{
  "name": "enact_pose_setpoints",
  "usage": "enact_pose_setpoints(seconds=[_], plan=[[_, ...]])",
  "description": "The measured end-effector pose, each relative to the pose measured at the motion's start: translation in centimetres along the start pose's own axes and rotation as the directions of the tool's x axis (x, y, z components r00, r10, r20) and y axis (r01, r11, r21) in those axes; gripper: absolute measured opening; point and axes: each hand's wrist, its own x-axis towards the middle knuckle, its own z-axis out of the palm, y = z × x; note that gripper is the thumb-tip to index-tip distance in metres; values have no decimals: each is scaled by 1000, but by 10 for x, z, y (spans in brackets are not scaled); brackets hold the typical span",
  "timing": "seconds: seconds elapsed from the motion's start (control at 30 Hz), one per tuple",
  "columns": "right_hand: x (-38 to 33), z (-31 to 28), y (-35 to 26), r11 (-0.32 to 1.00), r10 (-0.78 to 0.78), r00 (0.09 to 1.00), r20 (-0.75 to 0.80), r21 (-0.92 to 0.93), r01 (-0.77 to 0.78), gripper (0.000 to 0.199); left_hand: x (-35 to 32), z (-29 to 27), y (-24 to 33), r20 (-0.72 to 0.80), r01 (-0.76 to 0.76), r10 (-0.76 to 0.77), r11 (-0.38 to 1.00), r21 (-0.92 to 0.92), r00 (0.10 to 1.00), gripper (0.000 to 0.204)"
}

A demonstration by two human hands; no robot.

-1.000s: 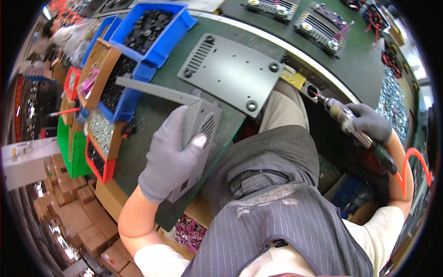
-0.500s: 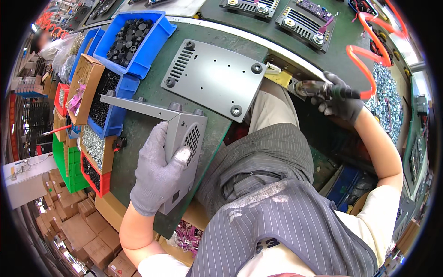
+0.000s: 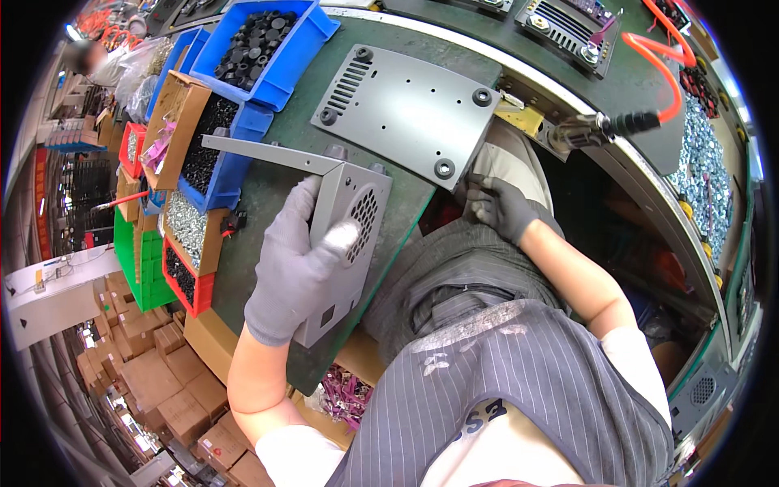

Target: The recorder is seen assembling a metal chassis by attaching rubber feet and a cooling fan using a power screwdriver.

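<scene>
Hands: two, grey-gloved. The left hand point(image 3: 296, 264) is closed round the bent panel point(image 3: 345, 286), thumb on the vented face; the right hand point(image 3: 503, 209) has its fingers half curled over the person's leg, and from here I cannot tell whether it has hold of anything.
Bent panel: one, standing on the bench point(image 3: 235, 272) beside the near edge.
Flat plate point(image 3: 406, 114): one, lying by the corner where the near edge meets the rail point(image 3: 454, 39).
Black feet point(image 3: 481, 96): four, one at each plate corner.
Power screwdriver point(image 3: 584, 131): one, at the rail, on an orange-red hose point(image 3: 675, 99).
Blue bins point(image 3: 307, 58): three, towards the far edge.
Red bins point(image 3: 199, 300): two.
Green crate point(image 3: 150, 280): one.
In the way: the left hand covers part of the panel; its long flange crosses before a blue bin.
</scene>
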Motion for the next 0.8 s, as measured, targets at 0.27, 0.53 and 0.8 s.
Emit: enact_pose_setpoints(seconds=[0.27, 0.53, 0.8], plan=[[-29, 54, -9, 938, 323, 900, 292, 24, -345, 16, -53, -23, -68, -424, -25, -37, 990, -140, 905, 40], [-158, 152, -87, 495, -250, 510, 823, -343, 798, 68, -122, 17, -116, -401, -47, -7, 991, -126, 916, 53], [-141, 170, -111, 444, -563, 738, 372, -618, 649, 28, -92, 38, -118, -488, -107, 301, 916, 386, 819, 28]])
